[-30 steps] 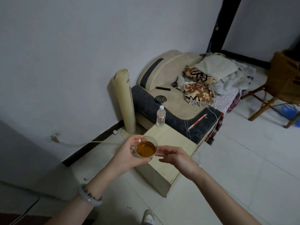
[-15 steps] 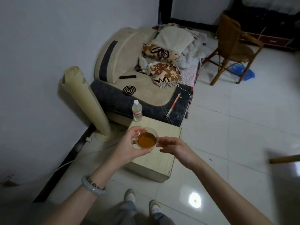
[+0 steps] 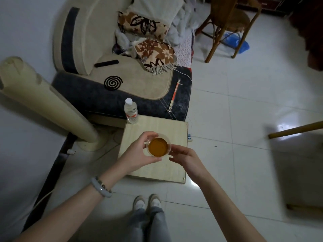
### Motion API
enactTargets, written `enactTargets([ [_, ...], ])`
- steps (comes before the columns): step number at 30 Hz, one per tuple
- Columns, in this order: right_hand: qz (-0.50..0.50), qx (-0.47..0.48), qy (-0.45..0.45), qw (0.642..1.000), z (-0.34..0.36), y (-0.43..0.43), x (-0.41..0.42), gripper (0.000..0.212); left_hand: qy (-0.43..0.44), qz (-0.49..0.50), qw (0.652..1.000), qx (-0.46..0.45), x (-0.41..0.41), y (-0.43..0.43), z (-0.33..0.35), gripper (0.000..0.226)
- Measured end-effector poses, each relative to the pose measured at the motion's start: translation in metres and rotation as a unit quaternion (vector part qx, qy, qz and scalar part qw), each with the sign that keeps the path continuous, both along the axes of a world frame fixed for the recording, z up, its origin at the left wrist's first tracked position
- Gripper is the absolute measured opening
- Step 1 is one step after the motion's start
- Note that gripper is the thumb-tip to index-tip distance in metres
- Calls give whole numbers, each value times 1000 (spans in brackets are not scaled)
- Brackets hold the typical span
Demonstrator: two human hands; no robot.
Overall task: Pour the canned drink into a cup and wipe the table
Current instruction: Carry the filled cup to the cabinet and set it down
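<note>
A clear cup (image 3: 158, 147) filled with amber drink is held in the air above the small pale wooden table (image 3: 176, 130). My left hand (image 3: 138, 152) wraps around the cup's left side and grips it. My right hand (image 3: 186, 157) is at the cup's right rim, fingertips touching or nearly touching it. No can is in view. No cloth for wiping is in view.
A plastic water bottle (image 3: 131, 110) stands on the table's far left corner. Behind it is a dark and beige sofa (image 3: 97, 95) with blankets, a mosquito coil and a remote. A cream tower fan (image 3: 40, 100) stands left. A wooden chair (image 3: 227, 23) is at the back right.
The view has tilted down, so the table now lies directly under the cup and my feet show. Both hands keep the same hold on the cup.
</note>
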State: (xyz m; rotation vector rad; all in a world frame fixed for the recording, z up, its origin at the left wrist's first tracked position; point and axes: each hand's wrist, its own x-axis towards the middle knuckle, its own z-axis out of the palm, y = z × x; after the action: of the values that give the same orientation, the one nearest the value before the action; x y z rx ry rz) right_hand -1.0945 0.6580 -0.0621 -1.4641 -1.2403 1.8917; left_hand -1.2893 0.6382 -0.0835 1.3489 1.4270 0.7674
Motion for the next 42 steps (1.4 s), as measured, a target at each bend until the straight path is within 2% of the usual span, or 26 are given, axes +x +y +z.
enactTargets([
  [12, -81, -33, -11, 996, -203, 47, -25, 44, 10, 35, 998, -47, -7, 49, -194, 76],
  [19, -89, -50, 7, 995, -274, 67, -18, 45, 5, 43, 998, -36, -2, 65, -269, 76],
  [26, -91, -43, 8, 995, -296, 77, -14, 38, 14, 51, 998, -36, 4, 76, -294, 77],
  [36, -94, -61, 4, 994, -298, 83, -9, 39, 26, 36, 997, -57, 11, 81, -290, 80],
  [39, -54, -46, -47, 996, -290, 81, -8, 38, 64, 29, 994, -84, 13, 78, -279, 93],
  [42, -6, -36, -133, 990, -273, 77, -8, 42, 146, 18, 986, -80, 10, 70, -264, 103],
])
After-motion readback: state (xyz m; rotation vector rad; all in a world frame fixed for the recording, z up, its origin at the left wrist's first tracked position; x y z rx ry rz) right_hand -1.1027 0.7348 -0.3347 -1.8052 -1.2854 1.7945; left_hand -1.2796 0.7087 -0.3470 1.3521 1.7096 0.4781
